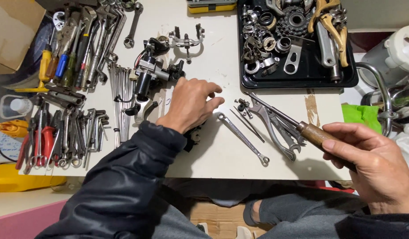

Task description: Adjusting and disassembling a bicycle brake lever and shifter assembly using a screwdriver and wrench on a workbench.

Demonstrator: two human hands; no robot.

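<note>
My right hand [372, 161] grips the brown wooden handle of a long screwdriver [317, 134] at the table's right front edge. Its thin shaft runs up-left over some pliers and spanners [275, 126]. My left hand [189, 104], in a dark puffy sleeve, rests palm down near the table's middle with fingers slightly spread. It lies over a dark metal part [193, 135] that is mostly hidden under the wrist. A slim combination spanner [242, 138] lies just right of that hand, and small nuts [243, 106] sit near its fingertips.
A black tray [302, 77] of bicycle parts, rings and cogs stands at the back right. Black brake parts [149, 71] and a bundle of spokes [120, 95] lie left of my left hand. Screwdrivers, wrenches and red-handled pliers [38, 144] crowd the left side.
</note>
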